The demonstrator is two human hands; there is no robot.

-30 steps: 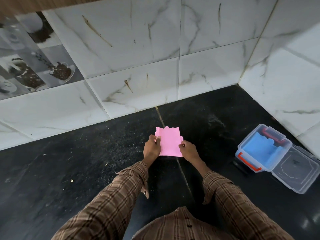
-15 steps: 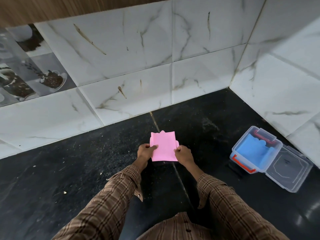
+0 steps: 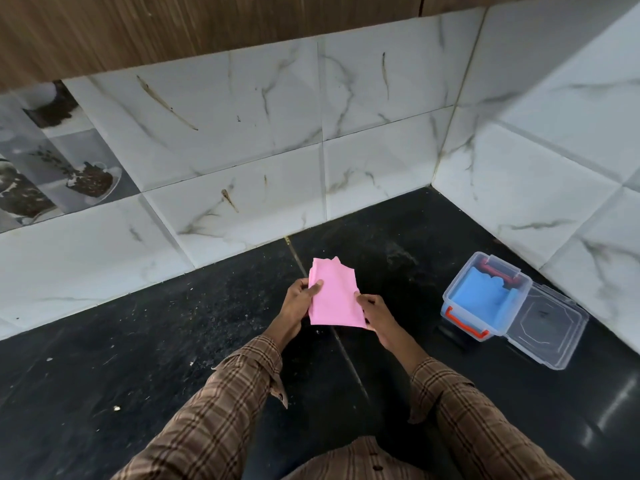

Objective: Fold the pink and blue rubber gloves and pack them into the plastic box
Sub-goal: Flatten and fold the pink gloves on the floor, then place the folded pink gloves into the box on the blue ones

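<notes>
Pink glove (image 3: 334, 299) has tilted, lifted by both hands, its underside hidden.

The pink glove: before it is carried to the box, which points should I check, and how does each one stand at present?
1. Pink glove folded to a flat packet: ok.
2. Both hands hold it: ok; left hand pinches the left edge, right hand the right edge.
3. Plastic box open: ok; its lid lies flat beside it.
4. Blue glove already inside: ok.
5. Room left above the blue glove: cannot tell.
6. Countertop between glove and box free of obstacles: ok.
</notes>
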